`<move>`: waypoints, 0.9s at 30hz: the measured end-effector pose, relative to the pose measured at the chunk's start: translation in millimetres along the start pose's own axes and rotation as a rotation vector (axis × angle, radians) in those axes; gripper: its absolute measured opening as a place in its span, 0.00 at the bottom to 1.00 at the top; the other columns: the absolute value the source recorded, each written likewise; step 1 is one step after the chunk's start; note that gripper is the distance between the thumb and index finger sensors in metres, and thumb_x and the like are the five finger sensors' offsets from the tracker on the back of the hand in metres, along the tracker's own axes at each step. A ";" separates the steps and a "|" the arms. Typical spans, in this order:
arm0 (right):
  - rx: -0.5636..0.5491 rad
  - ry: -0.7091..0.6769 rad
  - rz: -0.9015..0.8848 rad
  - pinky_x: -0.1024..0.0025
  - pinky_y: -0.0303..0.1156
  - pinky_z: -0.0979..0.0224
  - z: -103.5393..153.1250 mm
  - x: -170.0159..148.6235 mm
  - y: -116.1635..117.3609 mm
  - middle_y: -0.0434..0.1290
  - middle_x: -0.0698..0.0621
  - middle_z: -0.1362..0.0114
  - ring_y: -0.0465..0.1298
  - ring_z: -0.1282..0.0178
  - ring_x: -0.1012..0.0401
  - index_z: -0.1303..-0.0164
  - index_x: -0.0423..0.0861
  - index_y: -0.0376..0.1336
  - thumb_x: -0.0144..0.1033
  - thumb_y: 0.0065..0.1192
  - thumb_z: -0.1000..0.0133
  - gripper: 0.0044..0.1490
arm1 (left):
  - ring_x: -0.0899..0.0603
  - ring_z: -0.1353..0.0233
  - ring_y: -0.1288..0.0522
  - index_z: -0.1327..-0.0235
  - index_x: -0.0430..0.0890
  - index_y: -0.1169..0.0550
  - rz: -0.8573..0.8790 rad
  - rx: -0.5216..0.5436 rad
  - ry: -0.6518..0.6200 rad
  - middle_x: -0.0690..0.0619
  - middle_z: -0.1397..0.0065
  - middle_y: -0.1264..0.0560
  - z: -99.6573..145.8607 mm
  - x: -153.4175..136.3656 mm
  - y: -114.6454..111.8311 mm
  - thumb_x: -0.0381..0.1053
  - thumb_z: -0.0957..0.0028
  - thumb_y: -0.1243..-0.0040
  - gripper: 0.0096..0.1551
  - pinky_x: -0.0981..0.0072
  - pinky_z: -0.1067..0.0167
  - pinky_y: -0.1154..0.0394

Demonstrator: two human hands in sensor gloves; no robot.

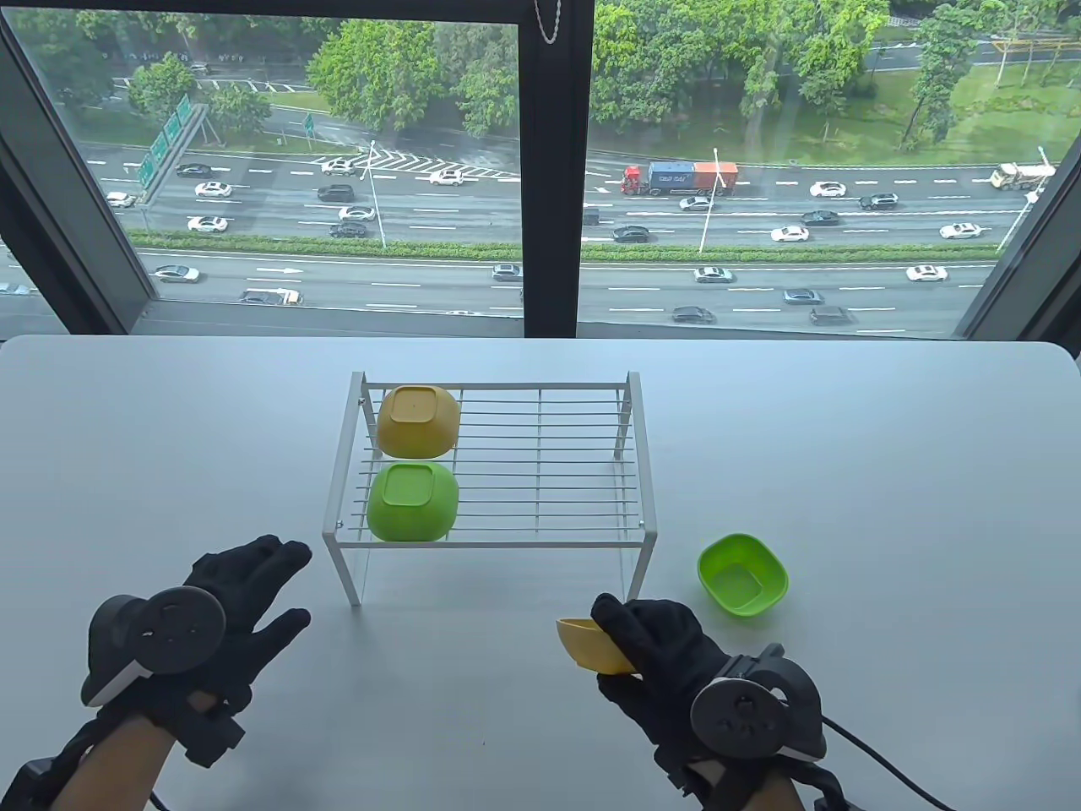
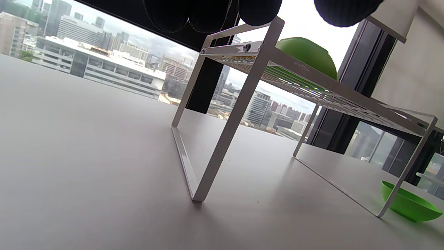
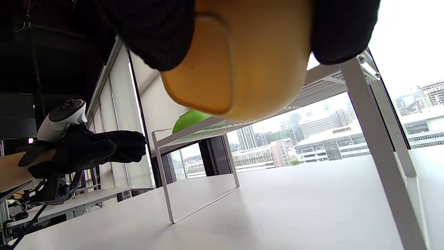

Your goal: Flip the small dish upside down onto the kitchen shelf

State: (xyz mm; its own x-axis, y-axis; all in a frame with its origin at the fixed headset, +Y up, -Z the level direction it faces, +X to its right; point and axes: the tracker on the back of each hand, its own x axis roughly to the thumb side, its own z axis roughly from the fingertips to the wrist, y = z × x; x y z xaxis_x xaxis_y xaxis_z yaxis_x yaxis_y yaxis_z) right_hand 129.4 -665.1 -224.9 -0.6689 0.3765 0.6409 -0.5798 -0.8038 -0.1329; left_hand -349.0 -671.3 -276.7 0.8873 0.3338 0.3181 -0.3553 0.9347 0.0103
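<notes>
My right hand (image 1: 642,642) grips a small yellow dish (image 1: 591,646) and holds it above the table, just in front of the white wire shelf (image 1: 507,528). In the right wrist view the dish (image 3: 239,66) fills the top, its base facing the camera, held between my fingers (image 3: 156,31). A yellow dish (image 1: 418,420) and a green dish (image 1: 413,501) lie upside down on the shelf's left side. My left hand (image 1: 253,591) is open and empty, hovering left of the shelf's front leg.
A green dish (image 1: 743,576) sits upright on the table right of the shelf, also seen in the left wrist view (image 2: 409,205). The right half of the shelf top (image 1: 574,456) is bare wire. The window lies behind the table's far edge.
</notes>
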 end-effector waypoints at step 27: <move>-0.249 0.062 0.125 0.42 0.76 0.32 -64.7 27.7 -33.1 0.68 0.43 0.24 0.73 0.32 0.42 0.19 0.55 0.53 0.43 0.79 0.51 0.52 | 0.33 0.19 0.40 0.21 0.56 0.35 0.028 -0.030 0.008 0.45 0.14 0.41 0.0 -8.9 -0.2 0.67 0.51 0.48 0.42 0.25 0.24 0.46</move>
State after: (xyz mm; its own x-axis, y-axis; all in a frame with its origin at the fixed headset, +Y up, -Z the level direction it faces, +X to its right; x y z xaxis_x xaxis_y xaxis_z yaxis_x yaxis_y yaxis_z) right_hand 100.0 -598.3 -251.8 -0.7649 0.3151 0.5618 -0.5826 -0.7105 -0.3947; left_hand -356.9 -674.4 -279.6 0.8794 0.3611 0.3103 -0.3715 0.9280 -0.0273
